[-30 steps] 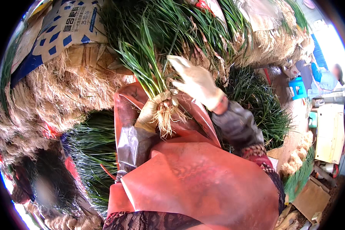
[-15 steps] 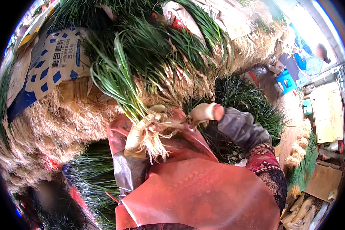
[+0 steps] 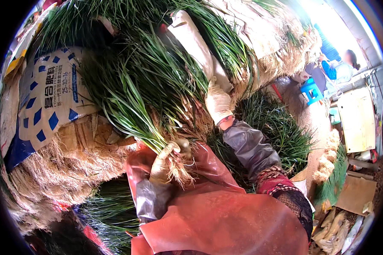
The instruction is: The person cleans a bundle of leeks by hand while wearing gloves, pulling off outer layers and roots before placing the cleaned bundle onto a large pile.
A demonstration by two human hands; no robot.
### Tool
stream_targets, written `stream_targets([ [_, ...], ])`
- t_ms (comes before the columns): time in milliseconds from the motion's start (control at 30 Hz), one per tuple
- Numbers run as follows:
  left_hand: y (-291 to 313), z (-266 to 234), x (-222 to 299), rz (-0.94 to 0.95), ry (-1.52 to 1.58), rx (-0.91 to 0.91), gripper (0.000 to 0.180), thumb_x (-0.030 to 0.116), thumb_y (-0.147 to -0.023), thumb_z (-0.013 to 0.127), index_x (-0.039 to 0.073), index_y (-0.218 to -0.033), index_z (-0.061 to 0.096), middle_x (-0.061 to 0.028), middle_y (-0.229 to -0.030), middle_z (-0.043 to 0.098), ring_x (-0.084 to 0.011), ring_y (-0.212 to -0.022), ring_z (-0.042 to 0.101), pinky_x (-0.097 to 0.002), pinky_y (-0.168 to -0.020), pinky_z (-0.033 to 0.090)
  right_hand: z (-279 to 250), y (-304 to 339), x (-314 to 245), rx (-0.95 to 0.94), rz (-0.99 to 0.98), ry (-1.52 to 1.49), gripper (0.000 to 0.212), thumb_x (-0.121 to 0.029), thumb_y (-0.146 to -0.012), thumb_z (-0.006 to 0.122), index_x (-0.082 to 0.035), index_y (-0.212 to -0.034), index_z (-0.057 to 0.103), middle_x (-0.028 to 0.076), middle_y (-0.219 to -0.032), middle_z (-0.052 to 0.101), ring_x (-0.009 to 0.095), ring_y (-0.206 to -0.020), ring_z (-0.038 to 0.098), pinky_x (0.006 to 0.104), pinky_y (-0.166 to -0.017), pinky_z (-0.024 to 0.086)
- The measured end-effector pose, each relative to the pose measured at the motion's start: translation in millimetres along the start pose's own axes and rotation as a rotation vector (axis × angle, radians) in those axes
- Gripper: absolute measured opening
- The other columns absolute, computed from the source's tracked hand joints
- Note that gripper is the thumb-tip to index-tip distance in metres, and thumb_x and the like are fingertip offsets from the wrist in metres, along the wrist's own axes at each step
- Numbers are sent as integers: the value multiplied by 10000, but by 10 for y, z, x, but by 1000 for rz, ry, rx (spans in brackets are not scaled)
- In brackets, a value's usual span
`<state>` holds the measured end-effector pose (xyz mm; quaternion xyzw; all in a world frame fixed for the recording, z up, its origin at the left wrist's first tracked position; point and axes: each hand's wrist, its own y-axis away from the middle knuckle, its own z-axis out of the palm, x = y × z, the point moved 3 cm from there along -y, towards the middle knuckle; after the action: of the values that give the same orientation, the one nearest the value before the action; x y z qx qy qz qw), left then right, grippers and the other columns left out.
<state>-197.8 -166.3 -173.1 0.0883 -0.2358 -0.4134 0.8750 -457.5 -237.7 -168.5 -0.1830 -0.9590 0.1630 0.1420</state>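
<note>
My left hand (image 3: 162,163), in a pale glove, is closed round a bunch of green chives (image 3: 132,112). Its leaves point up and left, and its stringy roots (image 3: 181,170) hang out below my fingers, over my reddish apron (image 3: 225,216). My right hand (image 3: 218,102), in the same kind of glove, reaches forward over the heap of chives (image 3: 157,63). Its fingertips close on the lower end of a long white cloth (image 3: 193,42) lying across the heap; some fingers are hidden behind the glove's back.
A printed white and blue sack (image 3: 51,97) covers root bundles (image 3: 72,157) at left. More chives (image 3: 276,131) lie low on the right. Beyond are a blue stool (image 3: 312,91), a seated person (image 3: 342,70), a cream panel (image 3: 357,121) and cardboard (image 3: 357,193).
My right hand has moved forward and up from near the bunch to the white cloth, which now stretches down toward me. My left hand keeps the chives, shifted slightly right and down.
</note>
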Motion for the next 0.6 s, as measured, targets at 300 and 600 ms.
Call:
stream_targets([
  [300, 100, 206, 184, 95, -170, -215, 155, 186, -882, 598, 39, -896, 554, -157, -1066, 596, -248, -885, 625, -358, -669, 549, -751, -208, 684, 41, 374, -1930, 273, -168, -921, 577, -2, -1135, 604, 62, -881, 640, 102, -700, 558, 235, -606, 460],
  [600, 253, -188, -249, 2, 4, 15, 233, 144, -889, 594, 3, -1074, 600, -115, -863, 647, -205, -729, 624, -306, -673, 534, -594, -45, 1038, -140, 158, -1956, 291, -128, -927, 504, 39, -1144, 603, 92, -1162, 620, 146, -1094, 550, 267, -968, 391],
])
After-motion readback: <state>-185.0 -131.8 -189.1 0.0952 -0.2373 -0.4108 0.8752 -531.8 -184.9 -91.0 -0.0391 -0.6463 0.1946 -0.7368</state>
